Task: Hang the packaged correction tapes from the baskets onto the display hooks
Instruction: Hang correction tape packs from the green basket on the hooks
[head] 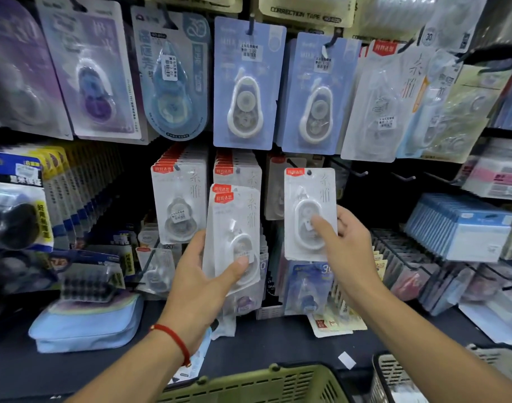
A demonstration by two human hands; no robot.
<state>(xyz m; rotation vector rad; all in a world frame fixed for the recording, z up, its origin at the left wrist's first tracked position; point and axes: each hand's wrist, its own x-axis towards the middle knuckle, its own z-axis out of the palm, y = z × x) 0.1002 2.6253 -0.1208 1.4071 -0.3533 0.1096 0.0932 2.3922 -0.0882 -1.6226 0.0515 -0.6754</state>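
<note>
Our left hand (199, 274) holds a small stack of white tape packs (234, 237), thumb on the front. Our right hand (347, 242) pinches one white tape pack (310, 213) up by a bare hook (357, 172). A green basket (257, 385) sits at the counter's (74, 370) near edge.
</note>
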